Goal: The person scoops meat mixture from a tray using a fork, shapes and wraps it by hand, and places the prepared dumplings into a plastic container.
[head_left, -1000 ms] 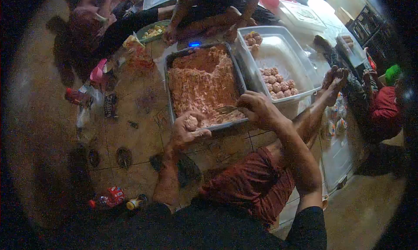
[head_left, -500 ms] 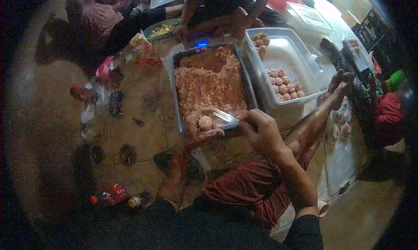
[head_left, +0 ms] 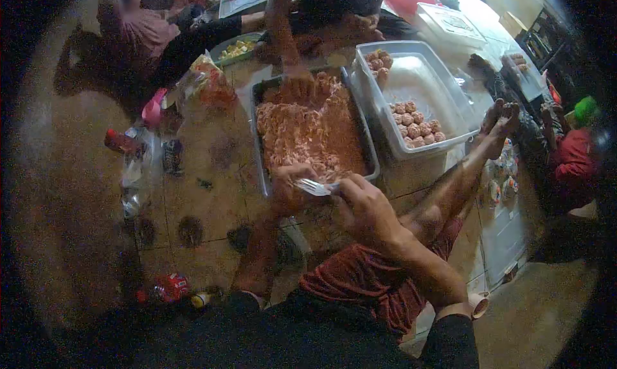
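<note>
My right hand (head_left: 363, 205) grips a fork (head_left: 313, 187), whose tines point left at my left hand. Blurred by motion, my left hand (head_left: 289, 186) is beside the near-left corner of a dark tray (head_left: 367, 141); its fingers look curled, and what lies in its palm cannot be made out. Pinkish ground meat (head_left: 308, 128) fills much of the tray. To the tray's right, a clear plastic box (head_left: 443, 89) contains round meatballs (head_left: 414, 125) in its near-left corner and more at its far-left corner.
Across the tray, a co-worker's hand (head_left: 299, 83) reaches into the meat. A green bowl of yellowish pieces (head_left: 238, 49) stands beyond. Bottles (head_left: 170, 287), plastic bags (head_left: 141, 163) and a pink item (head_left: 154, 107) lie on the floor at left. My outstretched leg (head_left: 450, 176) is at right.
The fork and my right hand have moved left and down to my left hand, and the ball seen in my left palm is no longer visible. The co-worker's hand has come into the tray.
</note>
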A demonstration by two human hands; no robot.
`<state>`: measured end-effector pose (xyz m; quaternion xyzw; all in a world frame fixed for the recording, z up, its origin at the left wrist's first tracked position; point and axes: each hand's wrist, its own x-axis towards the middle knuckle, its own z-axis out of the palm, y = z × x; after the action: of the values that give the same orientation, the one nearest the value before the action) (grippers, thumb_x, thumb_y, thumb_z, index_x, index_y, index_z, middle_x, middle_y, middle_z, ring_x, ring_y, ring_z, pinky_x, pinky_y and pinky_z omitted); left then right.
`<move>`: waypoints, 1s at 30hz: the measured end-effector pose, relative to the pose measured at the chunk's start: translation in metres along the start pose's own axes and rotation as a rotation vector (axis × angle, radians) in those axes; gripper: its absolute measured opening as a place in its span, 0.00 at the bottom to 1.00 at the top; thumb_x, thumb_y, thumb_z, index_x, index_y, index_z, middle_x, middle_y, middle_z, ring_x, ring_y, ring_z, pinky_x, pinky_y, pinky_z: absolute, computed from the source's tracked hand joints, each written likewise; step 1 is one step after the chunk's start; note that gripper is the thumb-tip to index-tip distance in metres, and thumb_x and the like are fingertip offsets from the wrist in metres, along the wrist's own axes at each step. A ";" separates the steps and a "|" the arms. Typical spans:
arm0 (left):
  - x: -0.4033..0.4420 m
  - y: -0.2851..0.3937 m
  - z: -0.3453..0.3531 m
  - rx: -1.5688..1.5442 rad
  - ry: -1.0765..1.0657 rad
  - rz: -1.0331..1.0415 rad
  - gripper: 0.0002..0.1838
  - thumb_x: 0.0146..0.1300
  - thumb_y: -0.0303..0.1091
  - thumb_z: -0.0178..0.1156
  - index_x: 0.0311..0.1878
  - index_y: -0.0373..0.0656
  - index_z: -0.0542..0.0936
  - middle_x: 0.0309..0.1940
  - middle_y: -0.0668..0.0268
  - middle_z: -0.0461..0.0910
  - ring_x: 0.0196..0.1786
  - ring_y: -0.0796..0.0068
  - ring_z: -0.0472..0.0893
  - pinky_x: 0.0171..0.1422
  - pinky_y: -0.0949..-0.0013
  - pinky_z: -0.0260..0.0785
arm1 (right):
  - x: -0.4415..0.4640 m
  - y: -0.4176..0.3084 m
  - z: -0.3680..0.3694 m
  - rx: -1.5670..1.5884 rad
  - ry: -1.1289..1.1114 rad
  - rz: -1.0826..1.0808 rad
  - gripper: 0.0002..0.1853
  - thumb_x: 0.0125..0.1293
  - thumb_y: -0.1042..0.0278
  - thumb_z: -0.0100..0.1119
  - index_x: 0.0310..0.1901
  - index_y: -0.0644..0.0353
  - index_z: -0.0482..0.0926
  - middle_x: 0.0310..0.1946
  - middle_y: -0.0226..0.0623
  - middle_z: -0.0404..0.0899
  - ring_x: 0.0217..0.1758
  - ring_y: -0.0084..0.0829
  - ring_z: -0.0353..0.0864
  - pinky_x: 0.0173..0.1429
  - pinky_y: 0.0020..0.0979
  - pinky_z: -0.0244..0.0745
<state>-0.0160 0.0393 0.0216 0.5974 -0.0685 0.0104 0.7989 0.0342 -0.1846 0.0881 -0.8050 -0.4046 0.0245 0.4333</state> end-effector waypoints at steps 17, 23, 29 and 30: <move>0.015 -0.026 0.003 -0.110 0.208 -0.176 0.46 0.68 0.64 0.60 0.74 0.34 0.63 0.68 0.52 0.71 0.68 0.62 0.75 0.71 0.54 0.70 | 0.045 0.059 0.015 -0.094 -0.041 0.038 0.18 0.64 0.70 0.64 0.53 0.65 0.72 0.48 0.57 0.74 0.52 0.56 0.78 0.58 0.49 0.76; -0.003 0.005 0.003 0.138 0.239 0.019 0.42 0.69 0.62 0.62 0.69 0.32 0.68 0.57 0.53 0.81 0.55 0.65 0.84 0.64 0.58 0.76 | 0.078 0.138 -0.106 -0.313 0.147 0.110 0.12 0.67 0.66 0.58 0.49 0.60 0.79 0.38 0.56 0.83 0.44 0.54 0.84 0.50 0.48 0.79; -0.024 -0.014 -0.015 0.096 0.260 -0.059 0.36 0.71 0.57 0.62 0.66 0.33 0.71 0.49 0.57 0.84 0.47 0.67 0.86 0.55 0.62 0.80 | 0.101 0.260 -0.175 -0.516 -0.008 0.346 0.14 0.63 0.63 0.62 0.45 0.63 0.83 0.37 0.51 0.87 0.40 0.46 0.89 0.44 0.41 0.82; -0.028 -0.012 -0.012 0.115 0.291 -0.096 0.33 0.71 0.55 0.62 0.64 0.34 0.73 0.48 0.58 0.85 0.45 0.68 0.85 0.52 0.63 0.79 | 0.105 0.269 -0.177 -0.515 -0.003 0.348 0.14 0.63 0.63 0.62 0.45 0.63 0.83 0.37 0.51 0.87 0.40 0.46 0.89 0.44 0.41 0.82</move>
<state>-0.0414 0.0496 0.0031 0.6371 0.0771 0.0627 0.7643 0.3431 -0.3142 0.0379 -0.9455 -0.2542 -0.0042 0.2037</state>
